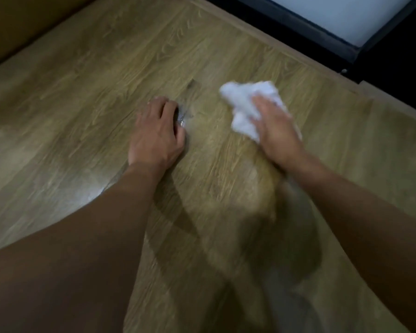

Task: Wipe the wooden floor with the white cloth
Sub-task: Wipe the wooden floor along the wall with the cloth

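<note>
A light brown wooden floor with a streaked plank grain (82, 92) filled nearly the whole view, with a pale patch of glare on it beside the left forearm and soft dark shadows of the arms lower down. Along the upper right corner ran a black frame (382, 58) enclosing a pale bluish-white panel (334, 13), and a plain dark brown surface (15, 25) bordered the floor at the upper left. Two bare forearms reached in from the bottom edge towards the middle of the floor. The left hand (156, 133) rested palm down on the boards with its fingers bent at the knuckles and the fingertips touching the wood. The right hand (276, 131), smeared by motion blur, lay on top of a crumpled white cloth (243, 102) with its fingers fairly straight across it, pressing it flat to the floor rather than clenching it. The cloth sat on the floor right of centre, under and just beyond the right fingers, well apart from the left hand, with bunched folds sticking out to the left of the fingers. A small shiny, clear scrap (182, 120) showed at the thumb side of the left hand, touching it; whether that hand gripped the scrap or only lay against it could not be told.
</note>
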